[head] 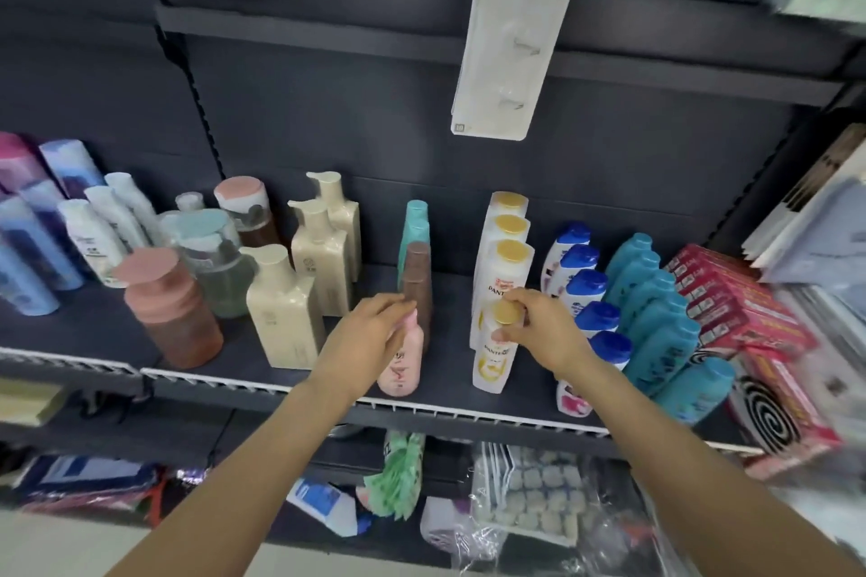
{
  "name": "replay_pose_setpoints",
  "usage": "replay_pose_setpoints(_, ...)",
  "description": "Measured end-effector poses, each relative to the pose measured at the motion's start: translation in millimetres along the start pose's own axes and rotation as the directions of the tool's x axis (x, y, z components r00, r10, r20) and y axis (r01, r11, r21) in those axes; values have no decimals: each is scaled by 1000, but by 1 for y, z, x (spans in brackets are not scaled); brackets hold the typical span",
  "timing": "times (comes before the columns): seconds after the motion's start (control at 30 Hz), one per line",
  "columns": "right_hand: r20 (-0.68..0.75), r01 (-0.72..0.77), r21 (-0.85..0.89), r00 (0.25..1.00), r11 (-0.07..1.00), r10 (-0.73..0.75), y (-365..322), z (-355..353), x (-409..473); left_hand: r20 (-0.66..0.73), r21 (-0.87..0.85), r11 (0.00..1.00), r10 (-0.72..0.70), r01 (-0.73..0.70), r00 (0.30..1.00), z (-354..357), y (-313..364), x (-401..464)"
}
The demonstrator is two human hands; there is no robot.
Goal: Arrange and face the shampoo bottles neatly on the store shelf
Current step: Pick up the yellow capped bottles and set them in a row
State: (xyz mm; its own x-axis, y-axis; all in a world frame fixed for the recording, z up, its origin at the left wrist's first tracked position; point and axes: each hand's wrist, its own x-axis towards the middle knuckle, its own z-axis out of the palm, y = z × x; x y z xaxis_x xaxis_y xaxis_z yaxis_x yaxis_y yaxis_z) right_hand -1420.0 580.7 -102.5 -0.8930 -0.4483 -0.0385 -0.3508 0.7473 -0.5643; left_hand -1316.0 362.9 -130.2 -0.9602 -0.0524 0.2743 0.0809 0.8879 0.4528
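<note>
**Bottle rows on the shelf, left to right**

The shelf [262,382] is carrying rows of bottles running from its front edge back toward the rear panel. At the far left, a cluster of tilted bottles [56,220] is leaning. Right of it, the pump bottles [300,281] are standing in a front-to-back line. In the middle, a slim bottle [402,363] is standing at the front under the left hand [370,333], with two more slim bottles behind it. To its right, the right hand [539,333] is resting on the front capped bottle [494,351] of another row. Further right, two more rows are lining up, then stacked boxes [731,305] at the shelf's right end.
</note>
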Motion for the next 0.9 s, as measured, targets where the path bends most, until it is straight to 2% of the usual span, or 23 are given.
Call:
replay_pose_setpoints(0.23, -188, 34, 318, 982, 948, 28, -11, -13, -22, 44, 60, 997, -45, 43, 998, -7, 7, -1)
replay_pose_setpoints(0.33, -237, 44, 449, 969, 892, 72, -22, -32, -30, -14, 26, 999, -43, 44, 999, -12, 11, 1)
replay_pose_setpoints(0.47, -234, 57, 715, 959, 697, 161, -30, -54, -40, -122, -112, 994, -21, 8, 992, -19, 26, 2)
replay_pose_setpoints(0.57, -200, 43, 836, 953, 546, 230, -26, -63, -50, -69, -303, 950, -95, 70, 993, -24, 40, 2)
replay_pose_setpoints(0.63, -177, 50, 903, 949, 426, 263, -23, -66, -54, 90, -442, 874, -180, 201, 980, -28, 49, 3)
replay_pose_setpoints(0.67, -169, 62, 930, 947, 363, 273, -22, -67, -56, 170, -539, 798, -213, 271, 962, -30, 55, 3)
replay_pose_setpoints(0.73, -170, 91, 957, 944, 275, 281, -22, -69, -59, 285, -731, 562, -264, 387, 922, -35, 64, 4)
replay_pose_setpoints(0.8, -181, 116, 964, 945, 239, 273, -22, -69, -61, 325, -840, 355, -277, 410, 904, -40, 72, 4)
replay_pose_setpoints(0.83, -182, 121, 966, 947, 230, 265, -22, -68, -63, 323, -865, 302, -276, 401, 905, -42, 74, 4)
replay_pose_setpoints(0.9, -170, 113, 966, 955, 231, 244, -21, -69, -66, 288, -894, 265, -276, 360, 917, -43, 77, 4)
